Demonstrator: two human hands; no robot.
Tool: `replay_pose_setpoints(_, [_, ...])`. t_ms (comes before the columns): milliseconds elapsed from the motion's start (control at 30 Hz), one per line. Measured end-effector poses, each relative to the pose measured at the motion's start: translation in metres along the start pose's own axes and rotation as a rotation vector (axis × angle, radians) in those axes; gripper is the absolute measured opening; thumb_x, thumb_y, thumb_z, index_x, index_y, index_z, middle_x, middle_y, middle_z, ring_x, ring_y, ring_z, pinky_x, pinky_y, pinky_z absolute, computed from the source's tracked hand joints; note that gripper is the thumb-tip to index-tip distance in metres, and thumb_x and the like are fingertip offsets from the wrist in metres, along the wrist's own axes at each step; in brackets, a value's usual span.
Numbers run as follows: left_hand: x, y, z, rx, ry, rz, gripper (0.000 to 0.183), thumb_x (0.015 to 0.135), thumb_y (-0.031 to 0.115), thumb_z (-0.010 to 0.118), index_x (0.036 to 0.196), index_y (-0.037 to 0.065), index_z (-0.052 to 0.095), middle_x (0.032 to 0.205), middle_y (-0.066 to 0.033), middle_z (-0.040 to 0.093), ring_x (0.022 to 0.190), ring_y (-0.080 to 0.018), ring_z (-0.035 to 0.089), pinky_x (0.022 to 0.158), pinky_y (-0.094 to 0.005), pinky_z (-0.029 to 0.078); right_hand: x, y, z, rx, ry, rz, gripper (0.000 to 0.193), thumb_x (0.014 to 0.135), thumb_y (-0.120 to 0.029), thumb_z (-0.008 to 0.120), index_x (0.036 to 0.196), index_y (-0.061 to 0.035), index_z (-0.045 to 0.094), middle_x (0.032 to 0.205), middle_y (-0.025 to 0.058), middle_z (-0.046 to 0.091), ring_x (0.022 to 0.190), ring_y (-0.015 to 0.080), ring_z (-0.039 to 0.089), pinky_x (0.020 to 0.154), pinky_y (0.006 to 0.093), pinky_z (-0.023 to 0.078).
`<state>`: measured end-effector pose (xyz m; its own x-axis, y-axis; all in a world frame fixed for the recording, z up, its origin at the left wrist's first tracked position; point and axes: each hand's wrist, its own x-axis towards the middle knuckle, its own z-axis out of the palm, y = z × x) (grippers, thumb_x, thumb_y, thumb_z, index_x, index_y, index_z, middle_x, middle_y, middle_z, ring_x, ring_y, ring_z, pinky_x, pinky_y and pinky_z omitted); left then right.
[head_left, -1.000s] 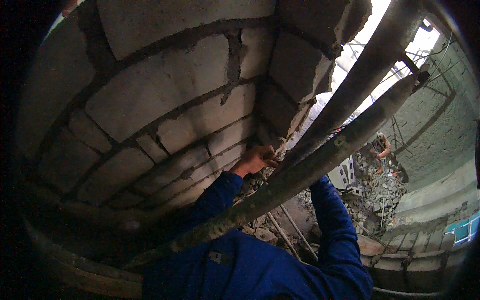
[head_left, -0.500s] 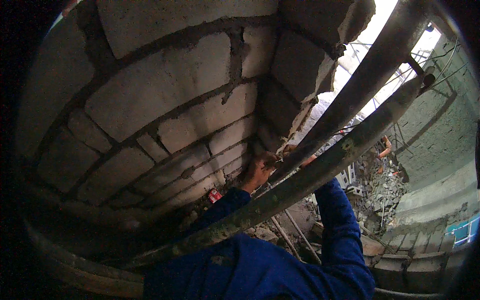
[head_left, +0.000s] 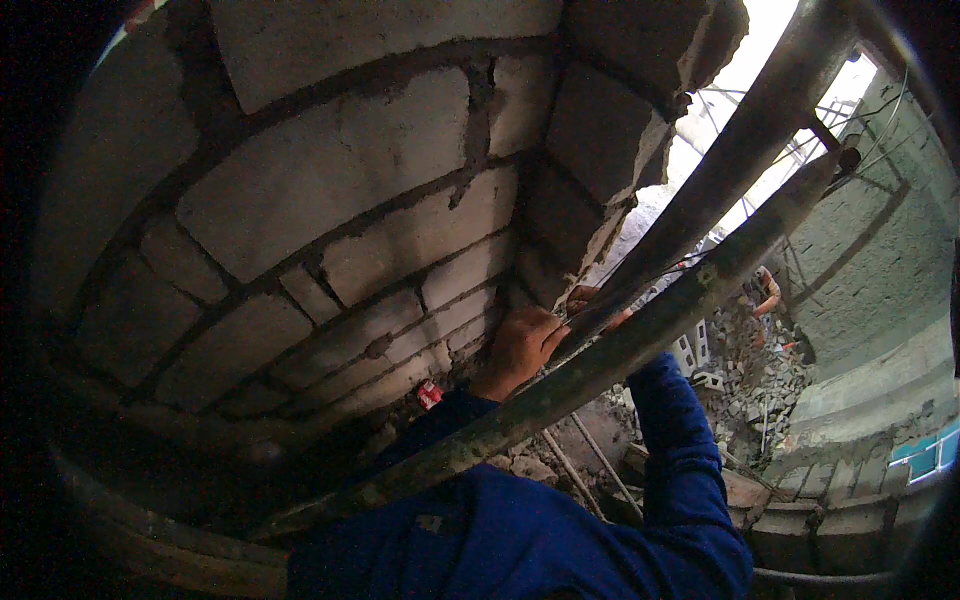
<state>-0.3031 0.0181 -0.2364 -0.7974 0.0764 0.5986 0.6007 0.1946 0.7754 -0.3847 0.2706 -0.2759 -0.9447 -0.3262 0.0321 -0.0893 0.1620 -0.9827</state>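
My left hand (head_left: 523, 345) is beside the broken edge of the block wall (head_left: 400, 225), its fingers bent and pressed together. A thin strand shows at its fingertips, too small to name. My right hand (head_left: 584, 297) reaches from behind two long round poles to meet the left. Only some curled fingers and a bit of wrist show; the dark upper pole (head_left: 690, 205) hides the rest. What the right fingers pinch cannot be made out. The lower, mottled pole (head_left: 600, 380) crosses over my left forearm and in front of my right wrist.
A red-and-white packet or can (head_left: 429, 394) lies at the wall's foot. Thin rods (head_left: 575, 470) lean below the poles. Rubble (head_left: 745, 385) and hollow blocks (head_left: 695, 350) lie lower right, near another person's arm (head_left: 768, 292). A rough grey wall (head_left: 860, 270) stands at right.
My left hand has turned and come slightly nearer the right, with its back now more in view. More of the right fingers shows beside the upper pole. The view has shifted slightly.
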Motion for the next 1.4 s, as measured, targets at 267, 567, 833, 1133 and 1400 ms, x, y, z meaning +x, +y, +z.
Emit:
replay_pose_setpoints(267, [0.006, 0.048, -0.02, 0.454, 0.011, 0.212, 0.019, 0.079, 0.017, 0.07, 0.074, 0.007, 0.054, 0.07, -0.0112, 0.057, 0.065, -0.0302, 0.059, 0.057, -0.041, 0.044, -0.002, -0.001, 0.009, 0.018, 0.032, -0.009, 0.027, 0.095, -0.019, 0.05, 0.116, -0.0025, 0.053, 0.112, 0.0087, 0.059, 0.102, 0.0237, 0.057, 0.085, 0.035, 0.047])
replay_pose_setpoints(567, [0.004, 0.031, -0.011, 0.645, 0.065, 0.357, 0.022, 0.08, 0.023, 0.069, 0.083, 0.01, 0.051, 0.077, -0.0086, 0.054, 0.069, -0.0277, 0.056, 0.06, -0.0417, 0.038, -0.004, 0.002, 0.017, 0.044, 0.065, -0.019, 0.026, 0.095, -0.018, 0.05, 0.116, -0.0022, 0.053, 0.112, 0.0084, 0.059, 0.102, 0.0235, 0.057, 0.085, 0.0353, 0.048])
replay_pose_setpoints(833, [-0.017, 0.017, -0.005, 0.808, -0.31, -0.119, 0.039, 0.093, 0.037, 0.057, 0.11, 0.002, 0.061, 0.114, -0.0171, 0.06, 0.105, -0.031, 0.056, 0.095, -0.0419, 0.042, -0.005, 0.003, 0.021, 0.065, 0.082, -0.023, 0.026, 0.096, -0.018, 0.05, 0.116, -0.002, 0.054, 0.113, 0.0082, 0.059, 0.101, 0.0232, 0.058, 0.084, 0.0355, 0.049])
replay_pose_setpoints(1133, [-0.028, 0.013, -0.009, 0.475, -0.209, -0.173, 0.027, 0.091, 0.021, 0.062, 0.104, -0.002, 0.062, 0.101, -0.02, 0.064, 0.092, -0.0305, 0.063, 0.083, -0.0406, 0.049, -0.004, 0.005, 0.022, 0.097, 0.094, -0.03, 0.025, 0.096, -0.017, 0.05, 0.115, -0.0017, 0.054, 0.114, 0.0079, 0.059, 0.1, 0.0229, 0.059, 0.084, 0.0358, 0.049])
replay_pose_setpoints(1400, [-0.02, 0.023, -0.058, 0.093, -0.004, 0.014, 0.022, 0.089, 0.016, 0.063, 0.077, 0.004, 0.049, 0.069, -0.0102, 0.057, 0.064, -0.0146, 0.054, 0.059, -0.0303, 0.045, -0.005, 0.004, 0.034, 0.211, 0.119, -0.073, 0.025, 0.096, -0.017, 0.05, 0.115, -0.0014, 0.054, 0.115, 0.0077, 0.059, 0.1, 0.0227, 0.059, 0.083, 0.036, 0.05])
